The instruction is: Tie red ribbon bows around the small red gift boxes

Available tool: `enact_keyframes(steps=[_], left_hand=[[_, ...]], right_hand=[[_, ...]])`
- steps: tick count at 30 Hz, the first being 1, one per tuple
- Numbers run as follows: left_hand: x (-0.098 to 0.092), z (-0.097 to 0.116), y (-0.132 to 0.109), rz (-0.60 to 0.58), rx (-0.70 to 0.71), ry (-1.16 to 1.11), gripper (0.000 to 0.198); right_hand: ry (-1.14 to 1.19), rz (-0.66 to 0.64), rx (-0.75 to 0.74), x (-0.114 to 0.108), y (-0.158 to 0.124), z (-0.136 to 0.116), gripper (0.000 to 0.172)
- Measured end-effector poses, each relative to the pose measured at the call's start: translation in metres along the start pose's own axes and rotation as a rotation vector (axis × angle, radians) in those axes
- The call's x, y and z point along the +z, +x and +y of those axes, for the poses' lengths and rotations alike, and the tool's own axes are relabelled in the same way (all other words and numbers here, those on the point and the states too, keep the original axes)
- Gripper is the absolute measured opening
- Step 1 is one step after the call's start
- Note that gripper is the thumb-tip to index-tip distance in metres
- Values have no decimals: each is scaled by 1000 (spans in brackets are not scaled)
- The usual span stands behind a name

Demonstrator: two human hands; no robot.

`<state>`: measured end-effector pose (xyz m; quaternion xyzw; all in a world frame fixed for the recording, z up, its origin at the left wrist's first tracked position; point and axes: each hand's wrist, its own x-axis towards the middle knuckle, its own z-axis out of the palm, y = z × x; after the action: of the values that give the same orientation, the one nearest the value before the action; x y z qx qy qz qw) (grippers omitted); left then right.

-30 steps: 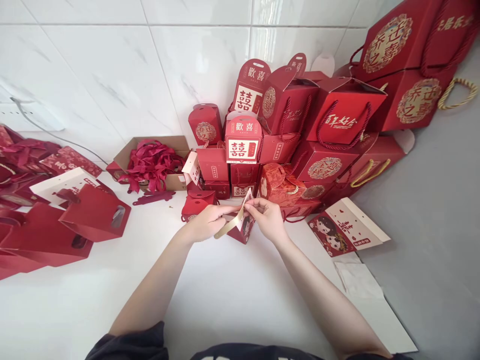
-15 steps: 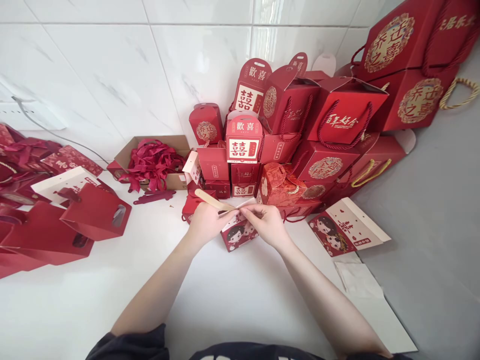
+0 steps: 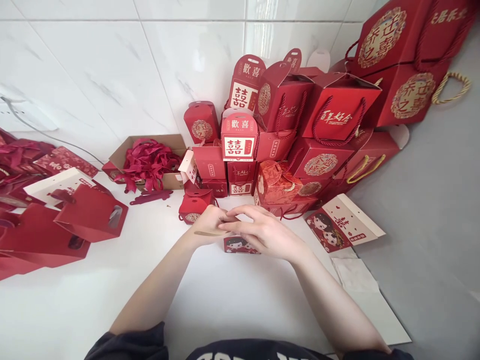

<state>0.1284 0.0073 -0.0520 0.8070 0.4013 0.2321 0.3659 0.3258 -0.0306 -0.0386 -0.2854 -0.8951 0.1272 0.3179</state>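
Fingers (image 3: 243, 228) of the right hand (image 3: 275, 234) are loosely parted and stretched toward the left hand (image 3: 210, 220), whose own are curled; whether anything is gripped by either cannot be told. Across the left hand a tan strip (image 3: 205, 233) is seen. Below both, a red box (image 3: 239, 246) is partly hidden, set on the white surface (image 3: 232, 300).

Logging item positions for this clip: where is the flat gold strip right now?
In the head view, just left of centre: the flat gold strip shows against the left hand near its wrist, with the right hand by its right end.
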Motion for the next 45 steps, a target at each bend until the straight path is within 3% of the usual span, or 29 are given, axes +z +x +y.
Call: enact_keyframes(steps=[4,9,12,16,18,22,25,27,31,34,45], left_hand=[[4,-9,4,-29,-26,40,39],[5,-11,3,-9,102,75,27],[3,-9,2,-13,156,67,21],[-1,-9,3,-63,190,35,22],[-4,-10,3,-95,192,19,22],[-9,-15,3,-131,134,-62,20],[-12,-19,4,-142,106,-158,20],[-14,-22,3,-134,107,-246,21],[-15,-24,-1,-136,38,-472,22],[-15,-21,-3,-134,21,-512,21],[-15,-22,-3,-122,10,-562,16]], right_hand=[[-75,85,1,12,0,2,13],[15,258,257,22,-5,12,3],[74,306,278,12,-8,15,5],[135,252,199,-5,-10,19,31],[92,271,200,-9,-12,24,36],[-98,364,246,-9,-14,35,25],[-215,355,355,-5,-12,33,21],[-119,345,435,-3,-9,26,19],[473,238,608,1,-4,9,14],[717,189,657,1,-2,-1,17],[592,127,625,-9,-2,-14,16]])
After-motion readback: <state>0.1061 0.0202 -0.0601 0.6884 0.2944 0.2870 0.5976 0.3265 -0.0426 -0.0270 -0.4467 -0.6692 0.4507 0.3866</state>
